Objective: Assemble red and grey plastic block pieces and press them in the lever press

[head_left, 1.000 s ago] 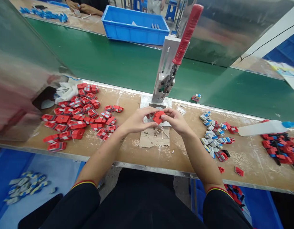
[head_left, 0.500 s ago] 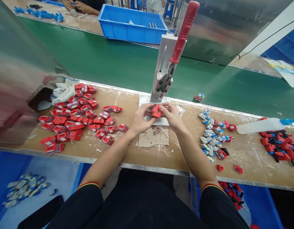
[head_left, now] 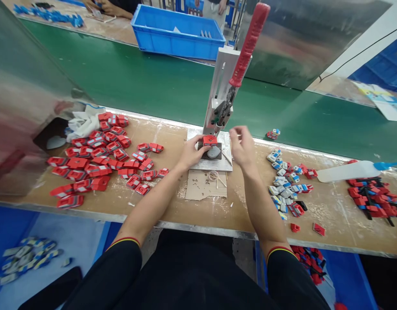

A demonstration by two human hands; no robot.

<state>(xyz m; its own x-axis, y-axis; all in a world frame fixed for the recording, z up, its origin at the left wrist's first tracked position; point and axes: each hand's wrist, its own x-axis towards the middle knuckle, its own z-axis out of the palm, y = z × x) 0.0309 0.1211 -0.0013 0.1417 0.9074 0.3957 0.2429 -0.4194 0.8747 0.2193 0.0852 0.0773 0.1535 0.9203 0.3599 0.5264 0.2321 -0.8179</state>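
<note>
My left hand (head_left: 193, 153) pinches a small red toy car part (head_left: 210, 140) at the foot of a lever press. The part sits over a dark block with a grey round pad (head_left: 213, 152) on the metal base plate (head_left: 224, 164). Held up to the right of the press, my right hand (head_left: 242, 146) has loosely curled fingers, with a gap to the thumb and nothing visible in it. Above both hands rises the press's red handle (head_left: 250, 45), touched by neither. A torn piece of cardboard (head_left: 198, 189) lies just in front of the base, with a small round dish (head_left: 213, 175) and sticks on it.
Many red car parts (head_left: 98, 159) are heaped at left beside a white cloth (head_left: 84, 125). At right are white-and-blue parts (head_left: 285, 189), a white squeeze bottle (head_left: 346, 171) and red-and-black parts (head_left: 374, 198). Behind runs a green belt (head_left: 121, 69) with a blue crate (head_left: 179, 36); another person's hands (head_left: 104, 7) show beyond.
My right hand has let go of the red car part and moved up to the right. My left hand keeps the part, now raised and turned above the grey pad.
</note>
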